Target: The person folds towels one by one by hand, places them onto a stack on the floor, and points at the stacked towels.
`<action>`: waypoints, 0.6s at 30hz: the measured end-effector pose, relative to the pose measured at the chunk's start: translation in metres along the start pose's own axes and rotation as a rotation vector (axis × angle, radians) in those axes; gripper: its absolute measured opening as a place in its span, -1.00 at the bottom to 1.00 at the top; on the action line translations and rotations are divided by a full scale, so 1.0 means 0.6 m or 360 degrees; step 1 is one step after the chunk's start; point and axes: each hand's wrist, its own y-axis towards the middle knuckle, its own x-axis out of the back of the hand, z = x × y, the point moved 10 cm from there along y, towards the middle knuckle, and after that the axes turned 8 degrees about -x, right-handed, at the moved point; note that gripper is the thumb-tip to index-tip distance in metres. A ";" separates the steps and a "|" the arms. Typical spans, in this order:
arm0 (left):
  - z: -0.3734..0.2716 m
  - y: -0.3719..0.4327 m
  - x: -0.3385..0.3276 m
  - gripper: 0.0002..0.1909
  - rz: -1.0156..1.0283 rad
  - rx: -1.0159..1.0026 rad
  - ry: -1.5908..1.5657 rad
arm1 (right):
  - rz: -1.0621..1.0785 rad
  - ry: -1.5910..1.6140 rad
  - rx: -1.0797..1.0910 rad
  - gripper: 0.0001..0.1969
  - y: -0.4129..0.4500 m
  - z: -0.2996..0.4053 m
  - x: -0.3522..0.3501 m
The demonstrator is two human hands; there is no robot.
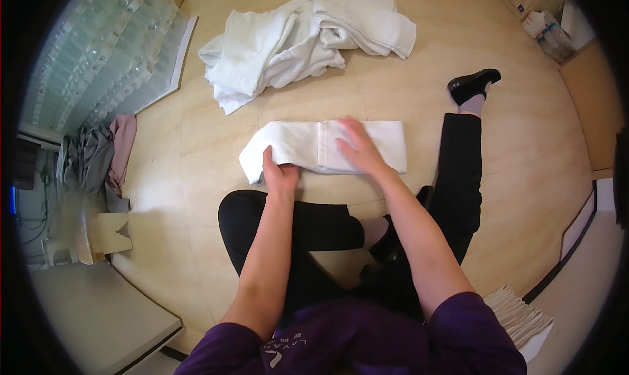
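Observation:
A white towel [300,141], folded into a long strip, lies across the floor in front of me. My left hand [281,173] grips its near edge toward the left, thumb on top and fingers partly hidden under the cloth. The towel's left end is bent at an angle. On the right half, my right hand [361,146] rests flat or hovers just above the cloth with its fingers spread, slightly blurred; contact is unclear. A hem or fold edge runs across the towel between the hands. Farther off lies a loose heap of white towels [275,45].
Wrapped plastic bottles [113,55] stand at upper left, with grey cloth [88,153] and pink cloth [123,149] below. A stack of folded cloths [518,316] is at lower right. My outstretched leg [459,173] bounds the right side.

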 end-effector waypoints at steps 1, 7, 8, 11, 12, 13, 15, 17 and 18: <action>0.002 -0.001 -0.001 -0.57 0.0011 -0.0001 -0.0009 | -0.0252 0.0415 0.0148 -0.55 -0.008 -0.007 0.060; 0.050 -0.082 -0.133 -0.27 0.1186 -0.1081 0.2067 | -0.0330 0.0199 -0.0841 -0.45 -0.095 -0.207 0.152; 0.095 -0.131 -0.173 -0.24 0.1456 -0.1417 0.2575 | -0.0008 0.0650 -0.1272 -0.37 -0.125 -0.257 0.111; 0.180 -0.163 -0.183 -0.17 0.1901 -0.1730 0.3178 | -0.0001 0.1041 -0.0839 -0.24 -0.116 -0.243 0.103; 0.186 -0.140 -0.150 -0.14 0.2025 -0.1639 0.3377 | 0.0156 0.1552 -0.1151 -0.19 -0.120 -0.212 0.058; 0.187 -0.132 -0.149 -0.14 0.2021 -0.1640 0.3380 | 0.0159 0.1554 -0.1149 -0.19 -0.112 -0.193 0.068; 0.195 -0.120 -0.155 -0.13 0.2031 -0.1730 0.3537 | 0.0105 0.1938 -0.1102 -0.19 -0.096 -0.164 0.095; 0.184 -0.134 -0.197 -0.20 0.2066 -0.1640 0.3320 | 0.0053 0.2002 -0.0891 -0.25 -0.074 -0.127 0.150; 0.173 -0.131 -0.213 -0.23 0.1984 -0.0948 0.3118 | 0.0023 0.2065 -0.0829 -0.29 -0.067 -0.093 0.187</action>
